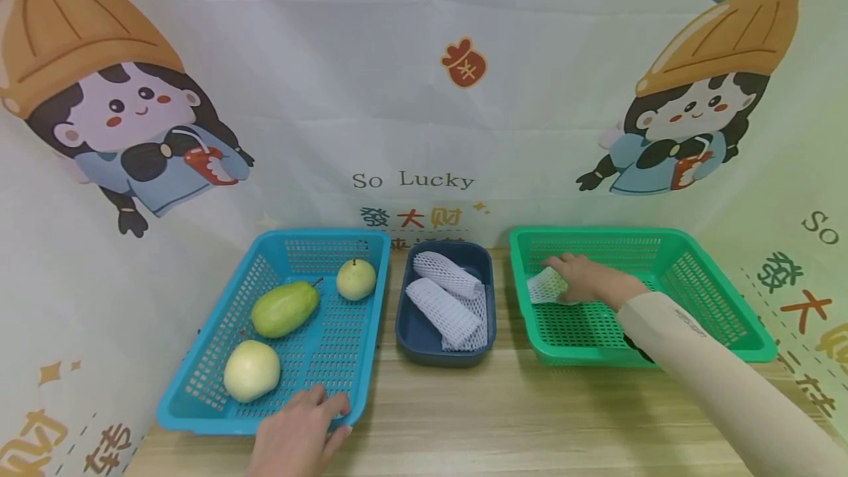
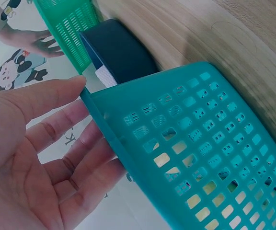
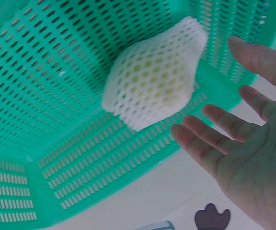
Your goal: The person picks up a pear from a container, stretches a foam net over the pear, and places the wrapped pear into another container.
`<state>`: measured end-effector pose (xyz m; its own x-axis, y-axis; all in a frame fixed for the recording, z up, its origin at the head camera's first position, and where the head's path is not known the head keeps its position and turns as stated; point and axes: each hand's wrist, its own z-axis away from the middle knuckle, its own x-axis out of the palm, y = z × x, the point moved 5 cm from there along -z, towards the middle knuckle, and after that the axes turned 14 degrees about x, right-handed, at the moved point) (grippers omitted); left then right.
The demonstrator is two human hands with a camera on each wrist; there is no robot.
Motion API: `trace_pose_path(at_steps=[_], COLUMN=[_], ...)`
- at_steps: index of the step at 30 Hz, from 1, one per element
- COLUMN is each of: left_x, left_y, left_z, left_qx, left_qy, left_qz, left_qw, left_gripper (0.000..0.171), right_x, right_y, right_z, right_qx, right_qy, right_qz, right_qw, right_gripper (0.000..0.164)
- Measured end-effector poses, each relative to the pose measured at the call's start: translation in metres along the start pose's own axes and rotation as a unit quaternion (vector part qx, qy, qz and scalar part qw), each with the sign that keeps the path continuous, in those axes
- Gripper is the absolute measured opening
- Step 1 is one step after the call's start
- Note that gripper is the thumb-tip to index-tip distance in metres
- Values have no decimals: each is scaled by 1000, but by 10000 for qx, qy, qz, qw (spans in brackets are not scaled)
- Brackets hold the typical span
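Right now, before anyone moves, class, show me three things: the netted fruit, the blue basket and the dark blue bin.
Netted fruit (image 3: pixel 152 79): right wrist view, on the middle of its white netting.
Blue basket (image 1: pixel 225 426): head view, on its front rim.
Dark blue bin (image 1: pixel 445 358): head view, on its front wall.

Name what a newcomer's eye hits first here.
The bright blue basket at left, holding three bare fruits, with the left hand on its rim. Then the green basket at right, where the right hand is beside a netted fruit. Between them, a navy bin holds white foam nets.
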<state>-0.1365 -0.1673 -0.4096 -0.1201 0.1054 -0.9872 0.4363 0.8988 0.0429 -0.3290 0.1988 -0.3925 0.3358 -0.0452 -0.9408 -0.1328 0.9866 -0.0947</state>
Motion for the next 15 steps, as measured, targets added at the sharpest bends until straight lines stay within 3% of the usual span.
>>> trace_pose_path(at_steps=[15], left_x=[1], left_y=[-1], left_z=[-2], left_qx=[-27], left_qy=[-152], left_qz=[119], left_qw=[9998], left_gripper=[18], right_x=[7], right_y=[-31], right_z=[46], right_qx=[-1122], right_qy=[338], right_qz=[-225], right_qw=[9929], right_gripper=[45])
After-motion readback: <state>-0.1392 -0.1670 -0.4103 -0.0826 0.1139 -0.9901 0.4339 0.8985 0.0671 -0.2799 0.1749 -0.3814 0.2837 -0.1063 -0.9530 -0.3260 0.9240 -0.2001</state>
